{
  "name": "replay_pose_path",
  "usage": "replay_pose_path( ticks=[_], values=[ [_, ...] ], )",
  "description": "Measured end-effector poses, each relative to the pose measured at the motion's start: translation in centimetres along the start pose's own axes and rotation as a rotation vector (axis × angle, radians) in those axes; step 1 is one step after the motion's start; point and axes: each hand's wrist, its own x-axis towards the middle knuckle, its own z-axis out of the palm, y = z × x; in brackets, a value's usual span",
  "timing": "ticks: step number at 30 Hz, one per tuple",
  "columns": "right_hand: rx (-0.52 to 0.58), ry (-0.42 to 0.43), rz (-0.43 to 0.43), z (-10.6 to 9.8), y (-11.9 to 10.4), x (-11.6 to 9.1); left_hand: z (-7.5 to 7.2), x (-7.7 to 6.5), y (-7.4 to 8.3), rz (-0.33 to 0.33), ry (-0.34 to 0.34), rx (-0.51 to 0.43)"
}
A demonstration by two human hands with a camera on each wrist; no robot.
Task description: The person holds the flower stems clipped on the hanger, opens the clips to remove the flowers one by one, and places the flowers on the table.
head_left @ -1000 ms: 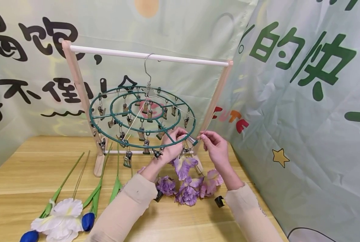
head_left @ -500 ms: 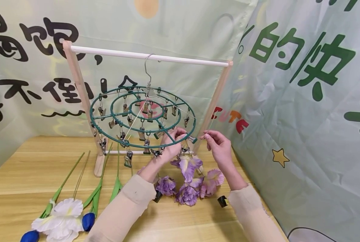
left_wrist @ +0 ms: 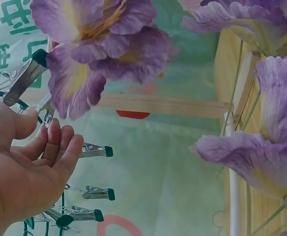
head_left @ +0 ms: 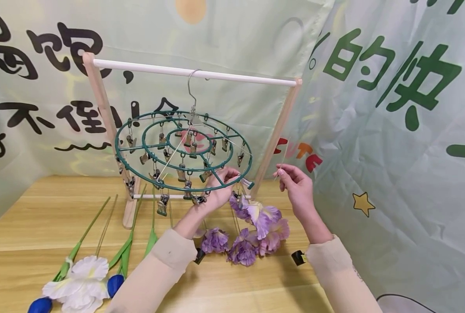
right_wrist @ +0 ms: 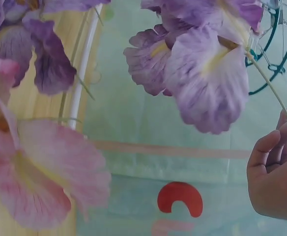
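A round green drying hanger with metal clips hangs before me. At its front right, my left hand reaches up beneath the outer ring. In the left wrist view its thumb and fingertips pinch the wire end of a metal clip. My right hand, apart from the hanger to the right, pinches the thin stem of an artificial purple iris between thumb and fingers. The bloom hangs head down below the hands, over other purple irises and a pink one.
A wooden stand with a white top bar carries the hanger. On the wooden table lie a white iris and blue tulips at left. Small black objects lie near the sleeves. A printed cloth walls the right side.
My right hand has moved to the right, away from the hanger, with the iris stem; the bloom has swung right. My left hand stays by the ring's front right.
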Motion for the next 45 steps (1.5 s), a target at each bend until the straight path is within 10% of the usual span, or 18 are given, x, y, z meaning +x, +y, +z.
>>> replay_pose_path(
  ticks=[15,33,45],
  values=[
    [-0.077,-0.039,0.128,-4.0,0.0,2.1,-0.7,-0.6,0.2,-0.011,-0.013,-0.039],
    [-0.444,-0.239,0.272,-8.4,2.1,3.6,-0.6,-1.0,-0.1,0.001,-0.021,-0.077],
    [-0.565,-0.274,0.341,-10.8,7.1,4.2,-0.5,-1.1,-0.5,-0.012,-0.026,-0.073]
  ],
)
